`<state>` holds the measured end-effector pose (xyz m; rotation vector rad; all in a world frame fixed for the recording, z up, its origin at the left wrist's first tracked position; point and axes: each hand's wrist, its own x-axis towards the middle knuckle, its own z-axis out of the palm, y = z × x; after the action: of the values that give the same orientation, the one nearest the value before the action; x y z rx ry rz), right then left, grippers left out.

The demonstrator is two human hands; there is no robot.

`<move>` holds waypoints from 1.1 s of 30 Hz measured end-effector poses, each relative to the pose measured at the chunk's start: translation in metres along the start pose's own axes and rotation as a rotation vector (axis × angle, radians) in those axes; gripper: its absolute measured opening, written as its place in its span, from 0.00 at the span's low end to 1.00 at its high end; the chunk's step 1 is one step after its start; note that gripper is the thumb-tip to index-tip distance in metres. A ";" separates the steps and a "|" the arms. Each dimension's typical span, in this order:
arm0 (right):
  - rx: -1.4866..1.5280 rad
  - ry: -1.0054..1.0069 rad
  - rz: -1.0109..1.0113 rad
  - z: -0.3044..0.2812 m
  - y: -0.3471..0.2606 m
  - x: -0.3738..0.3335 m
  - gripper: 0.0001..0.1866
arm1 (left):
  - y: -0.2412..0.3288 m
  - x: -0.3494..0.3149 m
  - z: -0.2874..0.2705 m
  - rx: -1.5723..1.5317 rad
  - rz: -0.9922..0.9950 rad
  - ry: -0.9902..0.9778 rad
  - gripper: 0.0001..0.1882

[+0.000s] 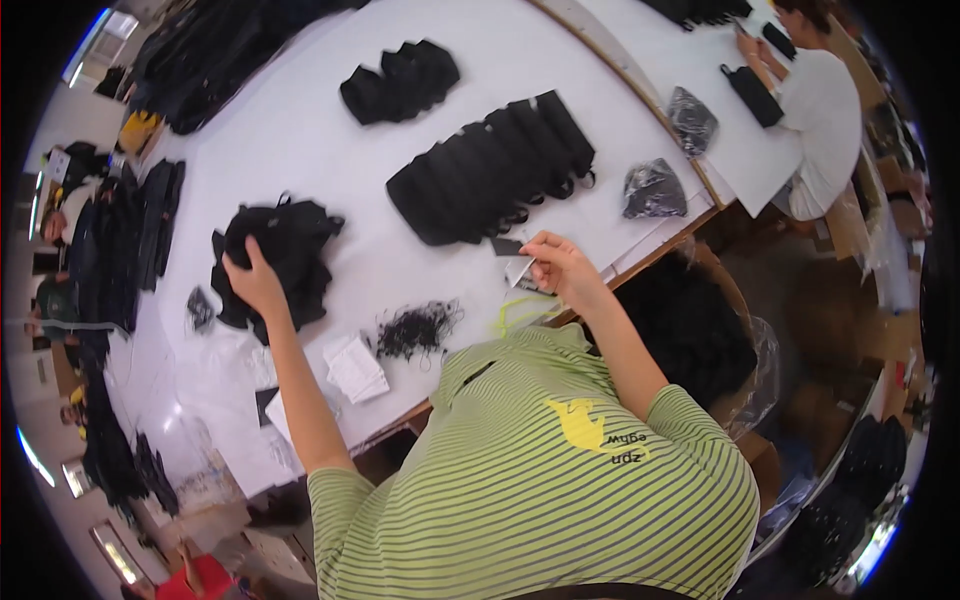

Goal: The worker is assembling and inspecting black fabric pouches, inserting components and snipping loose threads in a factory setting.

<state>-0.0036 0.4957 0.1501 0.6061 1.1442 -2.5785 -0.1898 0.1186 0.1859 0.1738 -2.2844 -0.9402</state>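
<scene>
My left hand (258,285) is at the near-left side of a loose pile of black cloth pouches (285,240), its fingers closing on the dark fabric; which piece they hold is hard to make out. To the right, my right hand (565,270) pinches a small dark tag (508,246) between thumb and fingers. Just beneath that hand lies a small white card or packet (518,270) by the table edge. Beyond the tag, a neat overlapping row of black pouches (490,170) with loops stretches across the table.
A smaller black stack (400,82) stands farther back. Black strings (420,328) and white paper slips (355,368) lie near me. Plastic-wrapped black bundles (655,188) sit at right. A box of black goods (690,330) is below the edge. A co-worker (820,130) handles a black pouch.
</scene>
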 end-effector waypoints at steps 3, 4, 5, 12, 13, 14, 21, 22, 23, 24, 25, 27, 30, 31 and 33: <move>-0.008 0.015 -0.043 -0.001 0.005 -0.003 0.05 | 0.004 -0.014 -0.001 -0.435 -0.152 -0.176 0.19; -0.011 -0.010 -0.063 -0.006 0.008 -0.004 0.05 | 0.028 -0.029 0.000 -0.562 -0.405 -0.270 0.18; -0.014 -0.043 -0.025 -0.006 0.012 -0.006 0.05 | 0.023 -0.043 0.007 -0.638 -0.548 -0.338 0.19; -0.106 -0.075 -0.051 0.003 0.024 -0.011 0.06 | -0.055 -0.150 0.030 -0.263 -0.656 -0.441 0.35; -0.125 -0.071 -0.055 0.002 0.025 -0.012 0.06 | -0.046 -0.162 0.030 0.068 -0.369 -0.291 0.36; -0.124 -0.061 -0.056 0.000 0.026 -0.014 0.06 | -0.039 -0.175 0.025 0.106 -0.131 -0.149 0.31; -0.533 -0.057 -0.122 0.007 0.043 -0.006 0.06 | 0.003 -0.252 0.022 0.256 0.380 -0.627 0.16; -0.565 -0.106 -0.125 0.009 0.047 -0.004 0.06 | 0.003 -0.254 0.023 0.273 0.352 -0.586 0.15; -0.566 -0.108 -0.125 0.012 0.052 -0.002 0.06 | 0.000 -0.255 0.022 0.274 0.350 -0.583 0.15; -0.614 -0.093 -0.131 0.014 0.055 -0.003 0.06 | 0.006 -0.252 0.021 0.211 0.302 -0.557 0.14; -0.664 -0.086 -0.135 0.019 0.058 -0.003 0.06 | 0.014 -0.247 0.017 0.153 0.249 -0.525 0.13; -0.780 -0.051 -0.134 0.025 0.061 -0.004 0.06 | 0.030 -0.243 0.002 0.133 0.248 -0.458 0.13; -1.079 -0.081 -0.276 0.035 0.070 0.000 0.07 | 0.045 -0.241 -0.025 0.027 -0.037 -0.426 0.12; -1.182 -0.111 -0.323 0.043 0.070 -0.001 0.06 | 0.046 -0.243 -0.030 0.031 -0.039 -0.428 0.12; -1.285 -0.149 -0.366 0.053 0.076 -0.002 0.06 | 0.049 -0.248 -0.037 -0.284 -0.383 -0.551 0.08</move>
<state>0.0140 0.4062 0.1340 -0.1205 2.5465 -1.4643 0.0315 0.2193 0.1088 0.2597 -2.6200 -1.6690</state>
